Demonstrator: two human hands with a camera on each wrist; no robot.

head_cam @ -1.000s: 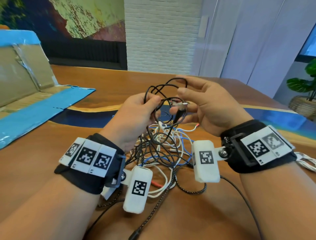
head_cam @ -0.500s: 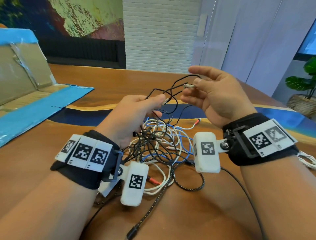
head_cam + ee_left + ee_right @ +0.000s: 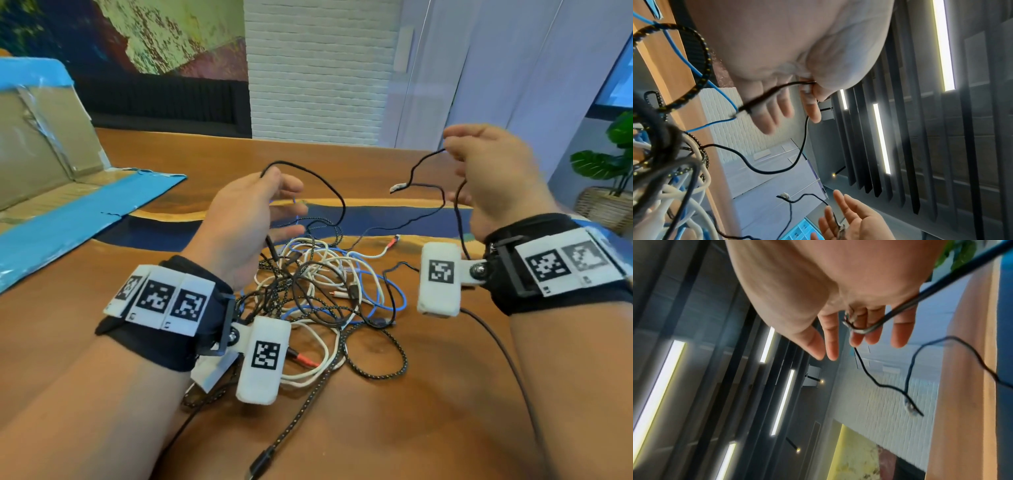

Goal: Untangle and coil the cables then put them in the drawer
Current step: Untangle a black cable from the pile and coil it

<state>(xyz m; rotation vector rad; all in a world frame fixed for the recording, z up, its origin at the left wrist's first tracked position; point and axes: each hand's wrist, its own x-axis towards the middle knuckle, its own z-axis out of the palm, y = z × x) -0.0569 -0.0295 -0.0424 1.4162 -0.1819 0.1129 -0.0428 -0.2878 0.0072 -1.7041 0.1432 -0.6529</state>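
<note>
Thin black rubber cable (image 3: 337, 192) is light and floppy (snags easily), lifted above the tangled pile of white, blue and braided cables (image 3: 329, 291). Left hand (image 3: 246, 219) pinches it; right hand (image 3: 493, 174), fingers near-straight, pinches too. Regrip near plug (image 3: 397, 187).

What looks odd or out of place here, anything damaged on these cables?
The thin black cable held up between the left hand and right hand has a pale frayed-looking spot midway, too blurred to call damage. Below, the cable pile lies knotted on the table.
</note>
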